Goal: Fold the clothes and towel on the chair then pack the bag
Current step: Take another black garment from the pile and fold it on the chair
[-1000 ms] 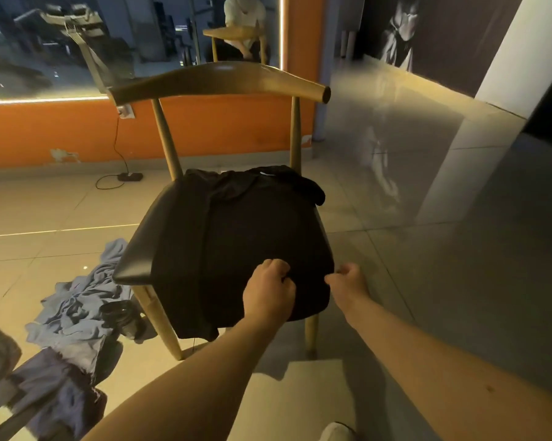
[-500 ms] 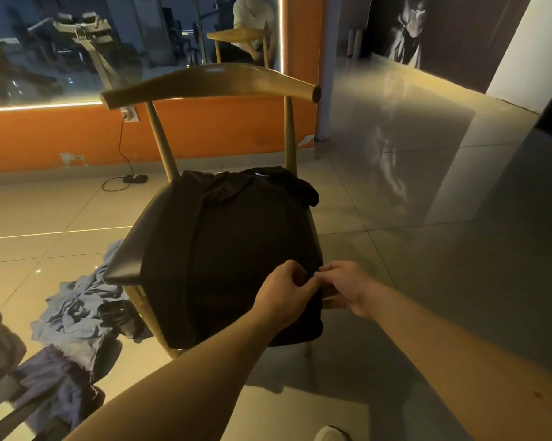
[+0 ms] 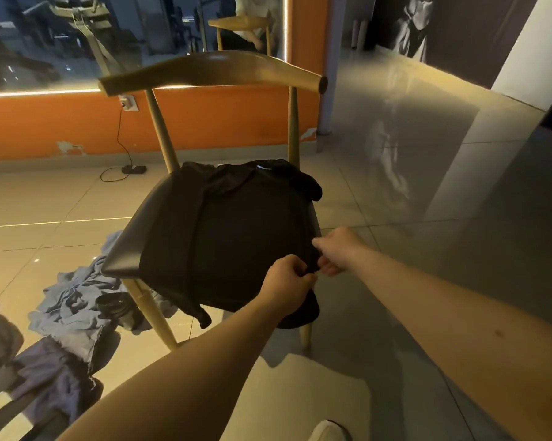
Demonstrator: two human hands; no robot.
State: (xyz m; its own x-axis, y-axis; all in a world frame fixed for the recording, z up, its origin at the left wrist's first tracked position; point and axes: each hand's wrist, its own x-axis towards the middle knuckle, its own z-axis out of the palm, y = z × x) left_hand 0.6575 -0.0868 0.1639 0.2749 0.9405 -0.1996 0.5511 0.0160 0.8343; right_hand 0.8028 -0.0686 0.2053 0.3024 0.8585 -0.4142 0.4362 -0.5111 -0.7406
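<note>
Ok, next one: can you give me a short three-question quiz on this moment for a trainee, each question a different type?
1. True or false: the black garment lies spread over the seat of the chair.
2. Where do the left hand and right hand pinch the garment?
A. at its far edge
B. at its near right corner
C. on its left side
3. Fill in: the blue clothes lie on the ____, to the left of the chair.

Key: 1 true; 2 B; 3 floor.
</note>
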